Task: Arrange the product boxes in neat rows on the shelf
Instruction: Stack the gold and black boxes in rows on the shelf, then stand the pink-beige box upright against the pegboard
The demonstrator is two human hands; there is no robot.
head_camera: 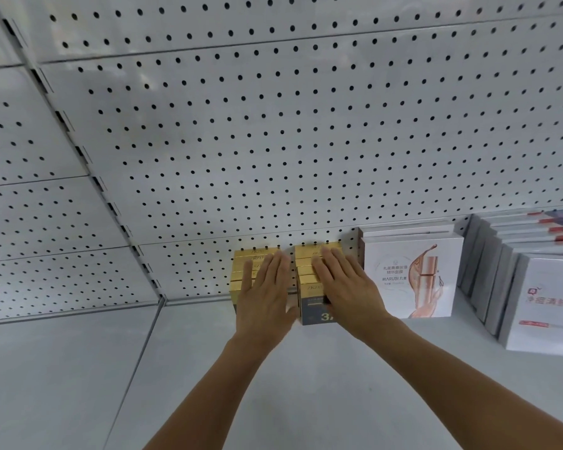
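Note:
Two rows of small gold-topped boxes stand on the grey shelf (pixel 306 384), running back to the pegboard wall. My left hand (pixel 265 297) lies flat with straight fingers on top of the left row (pixel 241 271). Across a narrow gap, my right hand (pixel 346 284) rests flat on the right row (pixel 311 280), whose front box shows a dark face with gold print. Both hands hide most of the front boxes.
White flat boxes with a rose-gold bottle picture (pixel 410 280) stand right of the gold rows. Further right stands another stack of white and grey boxes (pixel 540 303). The white pegboard wall (pixel 273 141) backs the shelf. A shelf seam (pixel 143 368) runs at the left.

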